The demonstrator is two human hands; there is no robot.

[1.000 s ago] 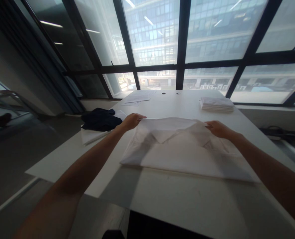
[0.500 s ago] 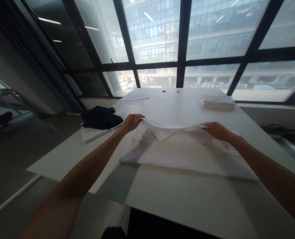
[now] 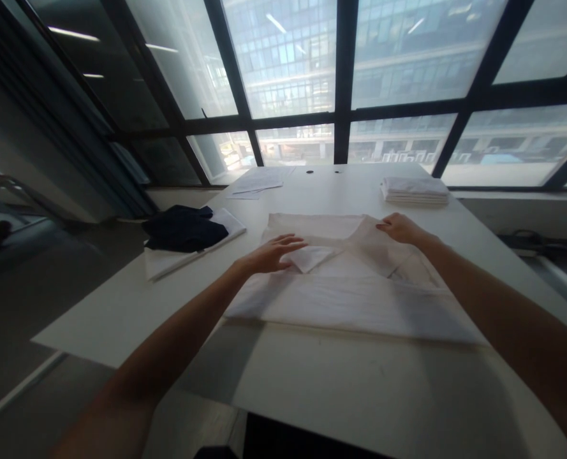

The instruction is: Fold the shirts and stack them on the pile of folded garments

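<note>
A broad white cloth (image 3: 350,303) lies folded in front of me, with a pointed flap showing near its middle. Its far part is spread flat away from me. My left hand (image 3: 272,254) is over the left side of the cloth, fingers stretched and apart, holding nothing. Whether its fingertips touch the fabric I cannot tell. At the far right corner, my right hand (image 3: 400,228) pinches the cloth's edge between thumb and fingers.
The cloth rests on a white table (image 3: 312,370). To the left, a dark navy cloth (image 3: 185,228) sits on a folded white piece (image 3: 168,262). Paper sheets (image 3: 258,181) lie at the back left, a stack of folded white cloths (image 3: 414,191) at the back right. Large windows (image 3: 287,57) stand behind.
My left hand has let go of the cloth's far edge and come nearer and rightward, its fingers opening. The far part of the cloth now lies flat. My right hand keeps its pinch.
</note>
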